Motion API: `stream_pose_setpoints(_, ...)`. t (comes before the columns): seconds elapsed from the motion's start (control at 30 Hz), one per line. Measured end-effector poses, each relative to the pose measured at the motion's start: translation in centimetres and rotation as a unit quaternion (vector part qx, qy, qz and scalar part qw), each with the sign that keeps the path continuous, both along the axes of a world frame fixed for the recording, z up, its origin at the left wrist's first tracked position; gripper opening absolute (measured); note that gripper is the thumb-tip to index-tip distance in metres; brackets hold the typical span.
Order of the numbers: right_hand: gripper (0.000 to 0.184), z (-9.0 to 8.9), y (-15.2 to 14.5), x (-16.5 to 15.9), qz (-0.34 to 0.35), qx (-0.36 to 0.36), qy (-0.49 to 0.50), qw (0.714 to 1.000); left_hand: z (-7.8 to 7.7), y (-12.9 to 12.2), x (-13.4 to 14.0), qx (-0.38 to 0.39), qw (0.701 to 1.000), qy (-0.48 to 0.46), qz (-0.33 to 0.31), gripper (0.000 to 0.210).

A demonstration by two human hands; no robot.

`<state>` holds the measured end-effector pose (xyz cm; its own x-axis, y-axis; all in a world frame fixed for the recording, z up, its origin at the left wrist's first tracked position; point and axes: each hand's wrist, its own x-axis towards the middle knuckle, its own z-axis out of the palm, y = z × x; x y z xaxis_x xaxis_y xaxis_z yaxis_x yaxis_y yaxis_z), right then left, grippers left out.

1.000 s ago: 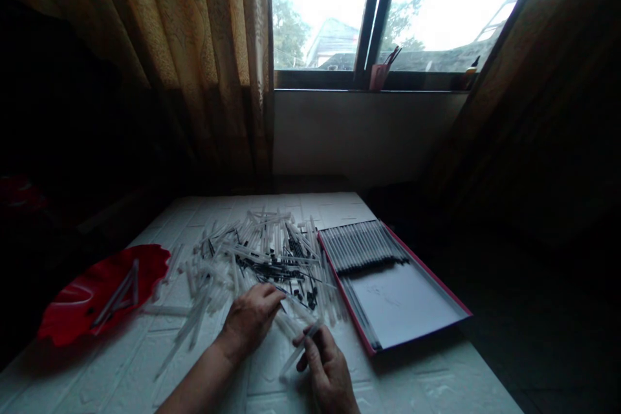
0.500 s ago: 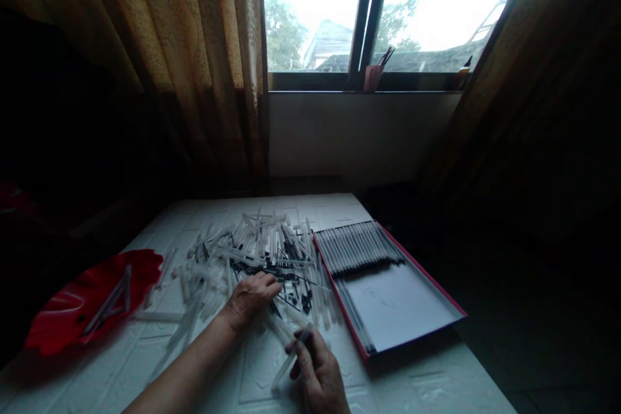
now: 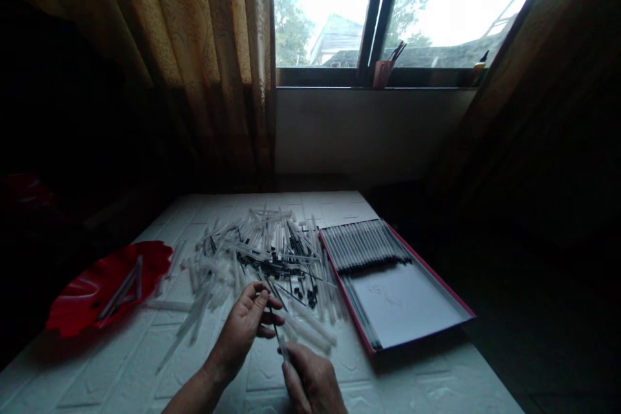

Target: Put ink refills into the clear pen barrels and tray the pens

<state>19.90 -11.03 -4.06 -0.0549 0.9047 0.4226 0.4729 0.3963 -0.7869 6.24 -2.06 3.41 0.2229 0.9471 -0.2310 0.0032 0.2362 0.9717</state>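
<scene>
Near the front of the table, my left hand [image 3: 247, 320] pinches a thin dark pen refill [image 3: 273, 322] between thumb and fingers. My right hand [image 3: 313, 375] is closed around a clear pen barrel [image 3: 283, 350], whose upper end meets the refill's lower end; whether the refill is inside it I cannot tell. Beyond both hands spreads a loose pile of clear pen barrels [image 3: 228, 259], with dark refills and small black pieces [image 3: 272, 265] among them. To the right, a shallow pink-edged box [image 3: 427, 291] holds a row of black-tipped pens [image 3: 366, 246].
A red scalloped dish [image 3: 72, 304] with a few clear tubes in it stands at the left. The white brick-patterned table [image 3: 412, 388] ends at the right beyond the box. A pink cup [image 3: 383, 73] with sticks is on the window sill.
My left hand has come back from the pile with a refill and met the barrel in my right hand. The right hand has turned the barrel more upright. The view has shifted slightly.
</scene>
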Motion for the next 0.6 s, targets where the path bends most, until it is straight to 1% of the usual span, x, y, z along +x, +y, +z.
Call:
stream_pose_setpoints(0.1,0.020,0.0,-0.2,0.0,-0.003,0.010,-0.022,1.000,0.6,0.4,-0.3,0.005,1.000,-0.018,0.022,0.051)
stream_pose_setpoints(0.23,0.020,0.0,-0.2,0.1,0.010,0.024,-0.051,0.998,1.1,0.8,-0.5,0.012,1.000,-0.021,0.021,0.050)
stream_pose_setpoints(0.33,0.021,-0.1,-0.1,0.1,0.022,0.027,-0.064,0.997,1.0,0.4,-0.2,0.008,1.000,-0.015,0.007,0.051)
stream_pose_setpoints(0.47,0.022,-0.4,-0.1,-0.2,-0.007,0.039,-0.033,0.999,0.5,-0.3,0.1,0.006,1.000,0.000,-0.013,0.050)
stream_pose_setpoints(0.53,0.021,-0.5,-0.2,-0.2,-0.020,0.040,-0.025,0.999,0.2,-0.5,0.1,0.018,1.000,0.007,-0.019,0.049)
stream_pose_setpoints(0.6,0.021,-0.4,-0.2,-0.2,-0.010,0.039,-0.027,0.999,-0.1,-0.5,-0.1,0.044,0.999,0.016,-0.021,0.048)
